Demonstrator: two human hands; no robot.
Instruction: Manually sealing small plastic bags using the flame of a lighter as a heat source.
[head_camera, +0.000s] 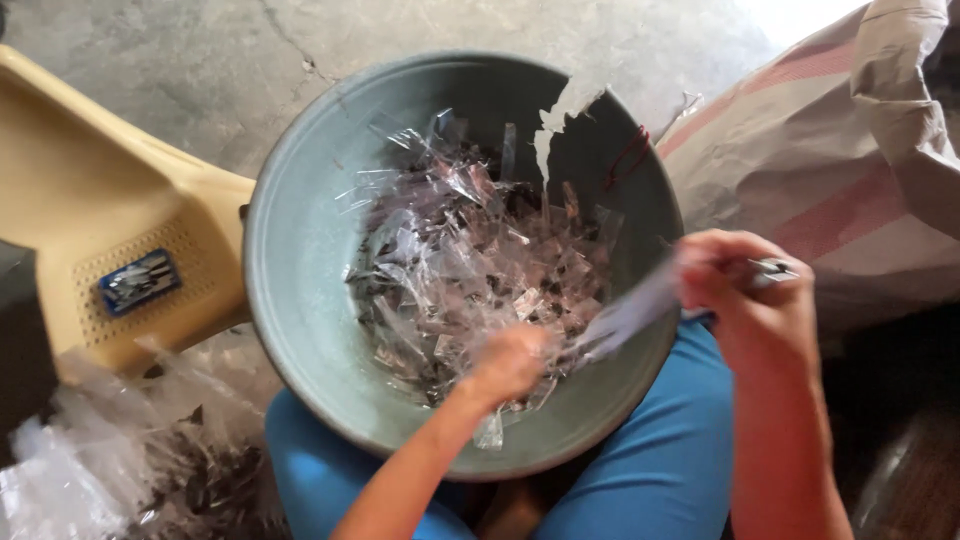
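Clear plastic packets (470, 270) heaped in grey-green basin (300, 250). Left hand (510, 362) closed, digging in the heap; right hand (745, 290) pinching blurred strip (630, 315). Advising: keeping pulls over basin, avoiding cracked rim (560, 110).

Blue trousers (690, 440) (bare forearms, no sleeves).

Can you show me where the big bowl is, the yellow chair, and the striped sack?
grey-green basin (300, 250), head view, on its bare inner wall at the left.
yellow plastic chair (90, 190), head view, on its seat.
striped sack (850, 190), head view, on its cloth side with the pink stripes.
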